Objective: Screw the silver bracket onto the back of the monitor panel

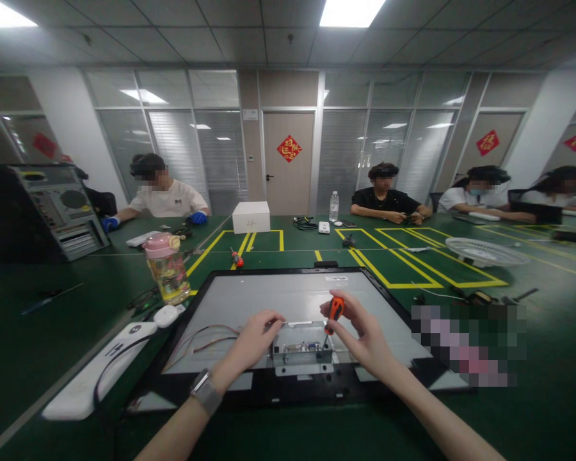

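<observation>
A monitor panel (288,298) with a black frame lies on the green table before me, its pale metal back facing up. Near its close edge sits a metal bracket (297,366) with a row of connector ports. My right hand (358,326) has its fingers around an orange and black screwdriver (335,308), whose shaft points down at the bracket's right side. At the bracket's left edge rests my left hand (254,339), fingers bent together; whether they pinch anything is hidden. Thin wires (196,336) run over the panel left of that hand.
Left of the panel are a pink-lidded bottle (167,272) and a white power bank (100,371) with a black cable. A computer case (48,211) stands at far left. Beyond lie a white box (251,218) and a round grille (484,251). Several people sit across the table.
</observation>
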`<action>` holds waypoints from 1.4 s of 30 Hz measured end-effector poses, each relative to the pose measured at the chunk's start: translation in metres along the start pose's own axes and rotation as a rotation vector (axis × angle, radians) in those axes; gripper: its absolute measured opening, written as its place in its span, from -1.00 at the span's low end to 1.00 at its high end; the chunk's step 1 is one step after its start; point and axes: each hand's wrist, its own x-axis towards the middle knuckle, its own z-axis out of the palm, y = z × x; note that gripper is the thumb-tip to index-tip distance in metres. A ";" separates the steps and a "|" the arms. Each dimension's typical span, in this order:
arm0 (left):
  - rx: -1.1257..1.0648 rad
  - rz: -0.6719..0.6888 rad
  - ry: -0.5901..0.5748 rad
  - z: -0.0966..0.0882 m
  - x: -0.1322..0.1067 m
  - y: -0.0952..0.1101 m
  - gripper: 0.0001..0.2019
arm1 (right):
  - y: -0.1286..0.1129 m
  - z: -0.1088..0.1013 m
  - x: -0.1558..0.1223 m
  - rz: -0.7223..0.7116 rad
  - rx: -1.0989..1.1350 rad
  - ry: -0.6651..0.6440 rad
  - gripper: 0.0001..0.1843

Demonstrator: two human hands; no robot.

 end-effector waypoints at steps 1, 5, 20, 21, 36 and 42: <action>-0.001 -0.005 -0.010 -0.002 0.000 0.000 -0.69 | 0.000 0.001 0.001 0.025 0.032 0.005 -0.60; 0.005 -0.030 -0.044 -0.015 -0.002 -0.004 -0.68 | 0.005 0.002 0.005 0.082 0.047 0.119 -0.58; -0.046 -0.014 -0.233 -0.030 -0.003 -0.012 -0.67 | 0.005 -0.010 0.013 0.266 0.312 0.158 -0.70; -0.059 -0.017 -0.255 -0.031 -0.002 -0.014 -0.64 | 0.003 -0.012 0.013 0.276 0.328 0.128 -0.68; -0.084 -0.020 -0.266 -0.030 -0.001 -0.012 -0.59 | 0.004 -0.015 0.012 0.286 0.418 0.085 -0.67; -0.079 -0.022 -0.260 -0.029 -0.002 -0.013 -0.59 | 0.005 -0.016 0.011 0.289 0.404 0.120 -0.70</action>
